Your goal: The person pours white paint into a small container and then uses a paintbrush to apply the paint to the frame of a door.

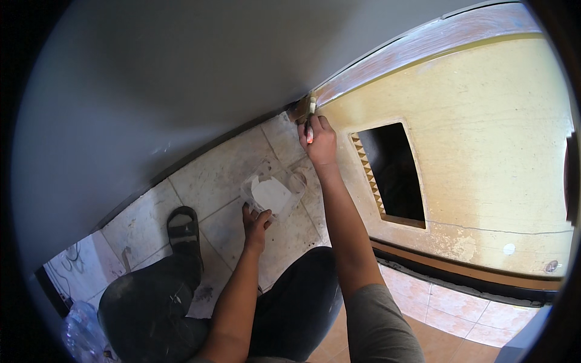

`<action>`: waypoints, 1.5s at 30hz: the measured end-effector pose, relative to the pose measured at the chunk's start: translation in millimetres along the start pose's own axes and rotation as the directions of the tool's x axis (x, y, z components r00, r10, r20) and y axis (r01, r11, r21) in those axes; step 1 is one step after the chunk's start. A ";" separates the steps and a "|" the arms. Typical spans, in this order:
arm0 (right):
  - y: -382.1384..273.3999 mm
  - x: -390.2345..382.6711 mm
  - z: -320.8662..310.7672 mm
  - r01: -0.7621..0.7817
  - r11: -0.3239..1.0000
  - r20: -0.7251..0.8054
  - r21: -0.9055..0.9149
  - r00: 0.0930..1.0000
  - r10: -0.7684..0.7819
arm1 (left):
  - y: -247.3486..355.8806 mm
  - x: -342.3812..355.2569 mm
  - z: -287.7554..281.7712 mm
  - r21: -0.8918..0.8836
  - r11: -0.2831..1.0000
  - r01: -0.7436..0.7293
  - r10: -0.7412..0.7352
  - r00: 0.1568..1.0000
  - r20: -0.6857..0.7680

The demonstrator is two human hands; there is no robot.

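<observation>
My right hand is closed round the handle of a paintbrush. The bristles meet the low end of a wooden trim strip, where it comes down to the floor beside a grey panel. Streaks of whitish coating run along the strip. Lower and to the left, my left hand grips the near side of a clear plastic tub. Inside the tub is a white, paint-like mass. Its clear rim stretches to the right, and some of my left fingers are hidden.
A cream wall panel with a dark rectangular opening stands on the right. Pale, stained floor tiles lie under me. My sandalled foot is left of the tub. Clear plastic sits at the lower left.
</observation>
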State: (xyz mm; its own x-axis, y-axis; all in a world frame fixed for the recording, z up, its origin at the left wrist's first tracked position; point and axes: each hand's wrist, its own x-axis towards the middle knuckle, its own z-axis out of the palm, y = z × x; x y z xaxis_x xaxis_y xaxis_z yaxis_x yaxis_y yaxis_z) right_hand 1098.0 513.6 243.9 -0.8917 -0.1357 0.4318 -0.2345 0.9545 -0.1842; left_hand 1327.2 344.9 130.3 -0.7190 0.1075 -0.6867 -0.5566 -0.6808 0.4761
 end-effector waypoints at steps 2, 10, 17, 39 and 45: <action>-0.2 5.8 -3.0 -0.057 0.998 0.064 0.028 0.996 0.055 | -1.0 -1.6 0.1 -0.013 1.000 0.015 -0.015 1.000 0.000; -1.1 30.6 -87.1 0.063 0.989 -0.083 -0.134 0.994 -0.075 | -2.9 -4.8 0.7 -0.019 1.000 0.019 -0.020 0.999 -0.031; -24.7 23.7 -81.5 0.128 0.986 -0.083 -0.110 0.987 -0.138 | 2.9 2.1 0.5 -0.025 1.000 0.000 -0.001 1.000 -0.019; -30.5 32.4 -39.3 -0.027 0.999 -0.077 0.040 0.997 0.030 | 8.1 0.1 2.0 -0.049 0.999 0.020 -0.022 0.999 -0.029; 11.4 32.5 4.4 -0.214 0.972 0.167 0.098 0.966 0.196 | 8.4 3.1 2.7 -0.112 0.993 0.030 -0.031 1.000 -0.001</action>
State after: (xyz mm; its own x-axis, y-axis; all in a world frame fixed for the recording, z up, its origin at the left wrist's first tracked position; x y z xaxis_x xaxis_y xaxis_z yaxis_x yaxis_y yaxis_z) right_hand 1064.7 519.0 251.9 -0.9723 0.0118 0.2333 -0.0747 0.9307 -0.3581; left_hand 1319.1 341.5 133.7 -0.7011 0.1275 -0.7015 -0.5279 -0.7542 0.3905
